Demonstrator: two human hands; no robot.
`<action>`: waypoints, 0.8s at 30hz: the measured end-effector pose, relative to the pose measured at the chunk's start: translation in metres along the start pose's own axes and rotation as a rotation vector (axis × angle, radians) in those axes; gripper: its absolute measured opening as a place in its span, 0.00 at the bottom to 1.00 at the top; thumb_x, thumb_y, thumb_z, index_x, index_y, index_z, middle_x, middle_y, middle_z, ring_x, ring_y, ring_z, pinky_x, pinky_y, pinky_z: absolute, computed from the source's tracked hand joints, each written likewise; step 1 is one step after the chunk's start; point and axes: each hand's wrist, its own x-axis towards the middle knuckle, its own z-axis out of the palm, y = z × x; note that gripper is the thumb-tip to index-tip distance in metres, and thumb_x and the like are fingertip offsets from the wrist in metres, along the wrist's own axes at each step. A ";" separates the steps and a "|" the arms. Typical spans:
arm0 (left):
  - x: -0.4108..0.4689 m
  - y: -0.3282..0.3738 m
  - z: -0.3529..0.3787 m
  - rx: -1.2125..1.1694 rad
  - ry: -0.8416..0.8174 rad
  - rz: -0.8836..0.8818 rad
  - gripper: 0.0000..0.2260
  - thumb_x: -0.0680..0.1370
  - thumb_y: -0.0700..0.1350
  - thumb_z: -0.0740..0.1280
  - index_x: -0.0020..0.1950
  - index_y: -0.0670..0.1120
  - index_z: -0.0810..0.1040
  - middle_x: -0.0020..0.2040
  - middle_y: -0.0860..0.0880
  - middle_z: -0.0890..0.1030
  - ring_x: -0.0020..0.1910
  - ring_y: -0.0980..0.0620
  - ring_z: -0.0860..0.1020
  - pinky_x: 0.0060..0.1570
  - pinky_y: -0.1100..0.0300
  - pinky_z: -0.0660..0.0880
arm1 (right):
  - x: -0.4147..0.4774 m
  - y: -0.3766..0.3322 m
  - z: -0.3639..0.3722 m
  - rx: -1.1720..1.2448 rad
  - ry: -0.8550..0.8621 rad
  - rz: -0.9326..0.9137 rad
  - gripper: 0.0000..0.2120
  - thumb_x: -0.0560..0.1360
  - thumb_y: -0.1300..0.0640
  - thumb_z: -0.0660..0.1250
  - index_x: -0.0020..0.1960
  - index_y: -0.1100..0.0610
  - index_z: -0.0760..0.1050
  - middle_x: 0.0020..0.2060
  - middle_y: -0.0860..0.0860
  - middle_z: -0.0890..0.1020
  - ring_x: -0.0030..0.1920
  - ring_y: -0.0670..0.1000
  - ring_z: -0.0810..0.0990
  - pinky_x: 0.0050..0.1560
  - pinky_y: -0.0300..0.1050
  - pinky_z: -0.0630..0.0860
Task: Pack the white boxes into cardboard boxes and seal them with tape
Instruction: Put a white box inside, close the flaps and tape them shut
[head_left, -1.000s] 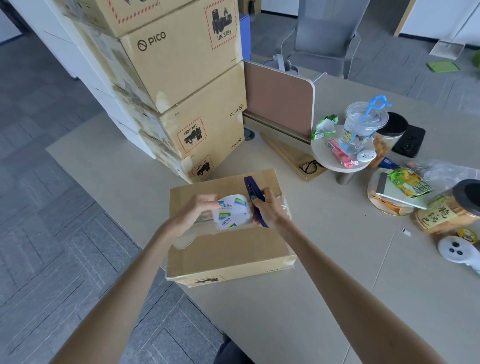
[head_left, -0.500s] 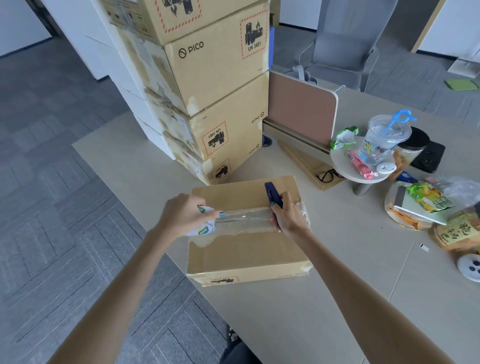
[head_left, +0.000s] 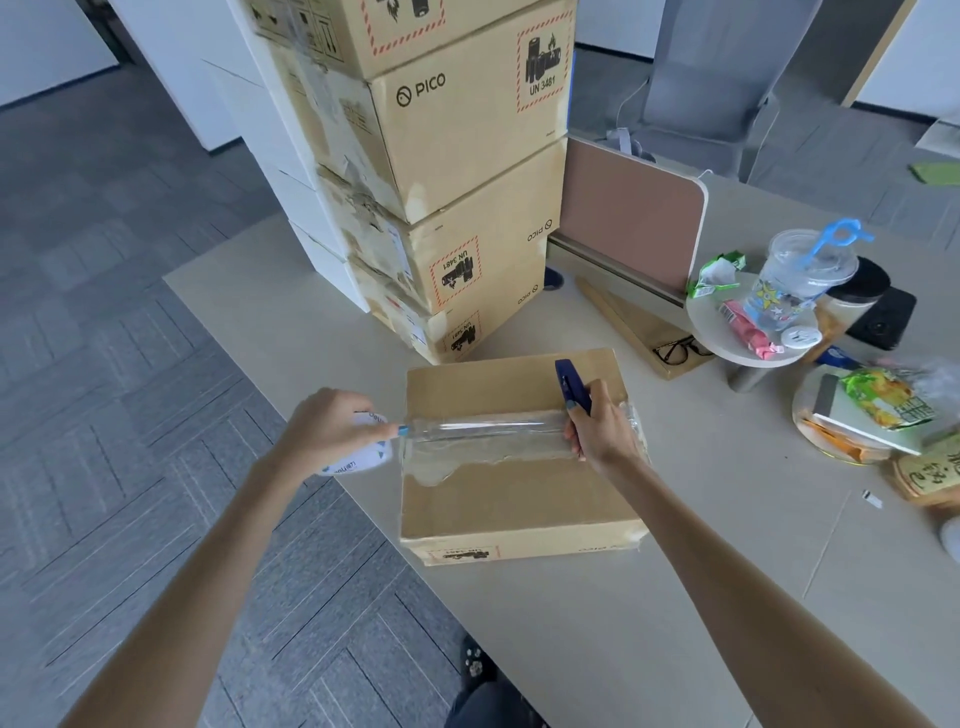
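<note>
A closed cardboard box lies flat on the beige table near its left edge. A strip of clear tape runs across the box's top seam. My left hand grips the white tape roll just past the box's left edge, with the tape stretched tight from it. My right hand presses on the tape near the box's right side and holds a dark blue cutter. No white boxes are visible.
A tall stack of taped PICO cardboard boxes stands right behind the box. A brown desk divider, glasses, a small round stand with a plastic cup, and snack packets crowd the right. Grey floor lies left.
My left hand has pulled the tape roll leftward from the middle of the box past its left edge, laying tape along the seam. My right hand has stayed on the right end.
</note>
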 end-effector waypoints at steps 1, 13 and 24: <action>-0.001 -0.006 0.006 0.026 0.005 0.000 0.26 0.60 0.68 0.64 0.28 0.49 0.57 0.26 0.52 0.57 0.28 0.52 0.55 0.31 0.57 0.51 | 0.000 0.000 0.000 0.012 0.001 -0.001 0.04 0.79 0.60 0.56 0.53 0.56 0.65 0.32 0.55 0.80 0.27 0.53 0.75 0.31 0.52 0.73; 0.024 -0.040 0.048 -0.015 -0.262 -0.196 0.29 0.67 0.70 0.71 0.30 0.48 0.64 0.28 0.50 0.66 0.28 0.51 0.64 0.33 0.57 0.56 | -0.003 -0.006 0.001 0.002 0.015 0.010 0.06 0.78 0.63 0.56 0.54 0.56 0.66 0.34 0.58 0.81 0.27 0.54 0.75 0.28 0.50 0.73; 0.030 -0.040 0.050 -0.146 -0.395 -0.223 0.38 0.55 0.83 0.61 0.32 0.47 0.66 0.26 0.51 0.65 0.28 0.52 0.63 0.32 0.58 0.55 | -0.014 -0.050 0.048 0.034 -0.163 -0.121 0.07 0.82 0.61 0.57 0.59 0.57 0.66 0.38 0.55 0.80 0.30 0.50 0.78 0.28 0.43 0.75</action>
